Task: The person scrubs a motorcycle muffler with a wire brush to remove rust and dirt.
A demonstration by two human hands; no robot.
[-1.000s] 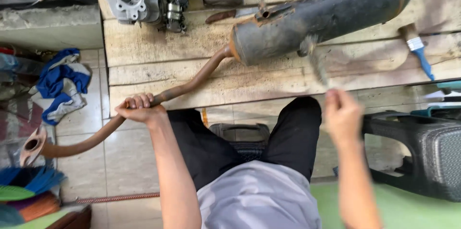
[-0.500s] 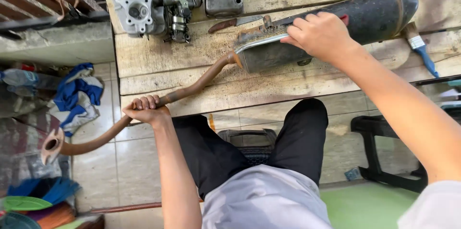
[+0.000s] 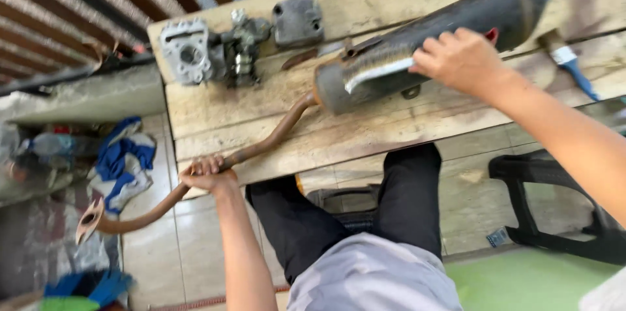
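You are in the middle of working the surface of the long, dark, rust-flecked metal exhaust silencer (image 3: 430, 40) that lies across the worn wooden plank table (image 3: 365, 135). Your left hand (image 3: 208, 176) steadies it from the far end: the fingers (image 3: 203, 166) are wrapped closed around the bent, rust-brown steel exhaust pipe (image 3: 261, 148), just where the pipe leaves the table edge and curves down toward its flange (image 3: 88, 220) above the tiled floor. Your right hand (image 3: 460, 60) rests on top of the silencer body, fingers curled tight over something red (image 3: 492, 35) that peeks out behind the knuckles; I cannot tell what it is. A pale streak (image 3: 378, 70) runs along the silencer just left of that hand, touching the fingertips' side of it.

By my judgement this is a rubbing or scraping step, only partly done, since most of the silencer is dark. The next stroke calls for a firm left grip so the pipe does not twist, and for steady downward pressure along the cylinder's length so the hand does not slip off its rounded side.

Well apart from both hands lie the grey cast-metal engine parts (image 3: 228, 47) at the table's far left, and a blue-handled paintbrush (image 3: 574, 66) just beyond the silencer's right end.
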